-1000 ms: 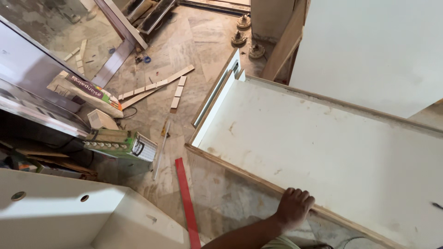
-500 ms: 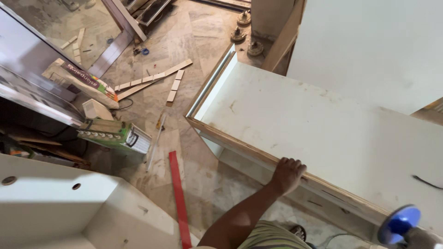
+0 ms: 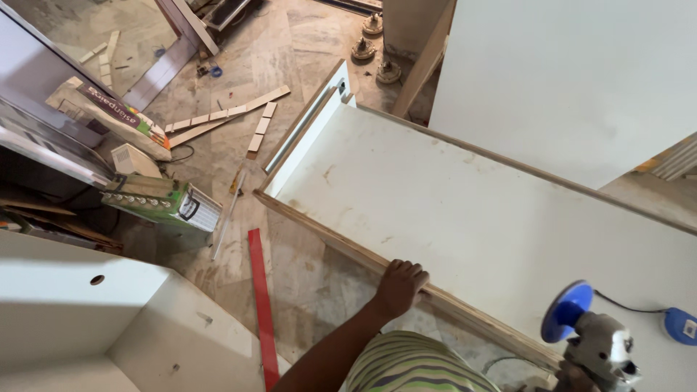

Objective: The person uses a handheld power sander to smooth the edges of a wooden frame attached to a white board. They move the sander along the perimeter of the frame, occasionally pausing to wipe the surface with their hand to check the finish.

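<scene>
My left hand (image 3: 399, 287) is curled over the near plywood edge of a long white laminated board (image 3: 465, 196) that runs from the upper middle to the lower right. A grey hand-held power tool (image 3: 599, 348) with a blue round cap hovers over the board's near right end. Only a sliver of my right hand (image 3: 566, 379) shows beneath the tool, gripping it. A black cable runs from the tool to a blue object (image 3: 681, 325) lying on the board at the right edge.
A red strip (image 3: 259, 290) lies on the tiled floor left of my arm. A green box (image 3: 163, 199), a white cabinet piece (image 3: 109, 327) and loose wood strips (image 3: 225, 116) are to the left. A tall white panel (image 3: 566, 80) stands behind the board.
The view has swung right and down. My left hand keeps its hold on the board's edge. The power tool has come further into view at the lower right.
</scene>
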